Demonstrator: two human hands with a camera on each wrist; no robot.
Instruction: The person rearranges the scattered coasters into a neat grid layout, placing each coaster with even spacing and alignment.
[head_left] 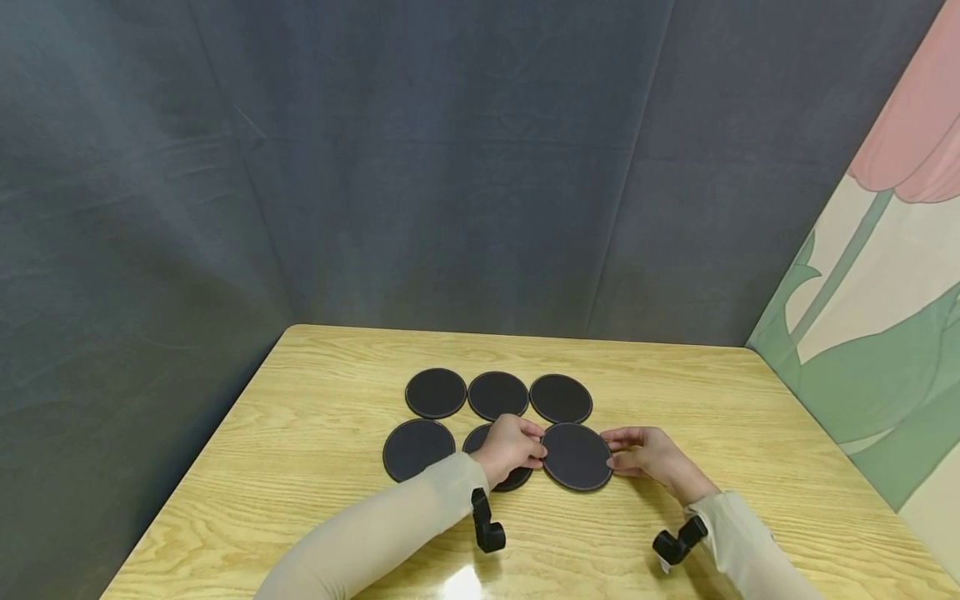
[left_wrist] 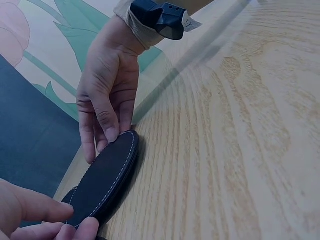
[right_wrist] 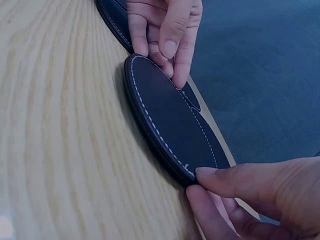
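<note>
At the right end of the front row is a round black coaster [head_left: 577, 457] with pale stitching round its rim. My left hand [head_left: 510, 446] holds its left edge with the fingertips and thumb, while its wrist and palm pass over the middle front coaster [head_left: 516, 478], partly hiding it. On the opposite edge my right hand [head_left: 654, 458] pinches the same coaster, thumb on top in the right wrist view. That coaster's side looks thick and layered there; whether a second one lies beneath, I cannot tell.
Behind stands a row of matching coasters: a left one [head_left: 436, 393], a middle one [head_left: 498, 395] and a right one [head_left: 561, 398]. Another coaster [head_left: 418, 450] lies front left. All rest on a wooden table [head_left: 300, 417]. A dark curtain [head_left: 450, 167] hangs behind; a painted wall [head_left: 885, 350] borders the right.
</note>
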